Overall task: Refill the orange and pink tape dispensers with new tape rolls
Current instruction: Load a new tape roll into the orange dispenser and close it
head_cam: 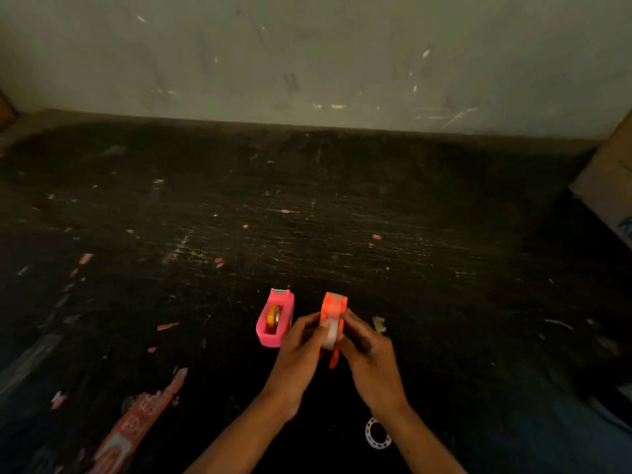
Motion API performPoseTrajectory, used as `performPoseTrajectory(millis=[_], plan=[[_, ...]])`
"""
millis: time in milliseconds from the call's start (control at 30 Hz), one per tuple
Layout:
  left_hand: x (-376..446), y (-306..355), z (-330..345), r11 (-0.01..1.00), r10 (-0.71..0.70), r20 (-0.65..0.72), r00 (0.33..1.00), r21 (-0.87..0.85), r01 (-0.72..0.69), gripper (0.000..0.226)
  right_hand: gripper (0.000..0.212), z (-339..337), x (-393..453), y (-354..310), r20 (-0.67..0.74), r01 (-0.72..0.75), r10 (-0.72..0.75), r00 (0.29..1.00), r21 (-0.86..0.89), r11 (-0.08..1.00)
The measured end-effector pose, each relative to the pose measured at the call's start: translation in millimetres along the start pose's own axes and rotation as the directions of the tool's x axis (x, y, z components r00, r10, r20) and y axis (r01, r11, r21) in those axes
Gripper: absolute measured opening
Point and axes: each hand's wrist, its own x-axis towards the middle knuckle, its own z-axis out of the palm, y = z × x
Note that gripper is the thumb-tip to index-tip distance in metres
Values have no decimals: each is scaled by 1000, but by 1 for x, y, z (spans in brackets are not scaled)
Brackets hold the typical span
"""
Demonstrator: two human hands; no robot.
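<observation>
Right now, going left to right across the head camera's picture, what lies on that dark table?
Red printed scrap → pink tape dispenser → left hand → orange tape dispenser, held in both hands → right hand → white ring near the right forearm → cardboard box.

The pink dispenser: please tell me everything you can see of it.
The pink dispenser looks like glossy plastic, an open-topped body with a pale, metal-looking cutter strip at its far end. An amber roll stands on edge in its slot. It rests upright on the dark table, just left of the left hand; whether they touch cannot be told.
</observation>
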Motion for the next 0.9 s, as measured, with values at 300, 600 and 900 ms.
performPoseTrajectory(millis=[300, 600, 900], plan=[[53, -2, 14, 976, 4, 8, 1000, 218, -5, 21, 44, -8, 48, 27, -48, -40, 37, 998, -61, 997], [64, -13, 11, 958, 25, -21, 999, 285, -18, 22, 43, -2, 57, 42, -66, -90, 86, 994, -72, 993], [37, -15, -10, 929, 153, -117, 981, 354, -103, 29, 38, -8, 56, 29, -110, -118, 112, 988, -53, 992]])
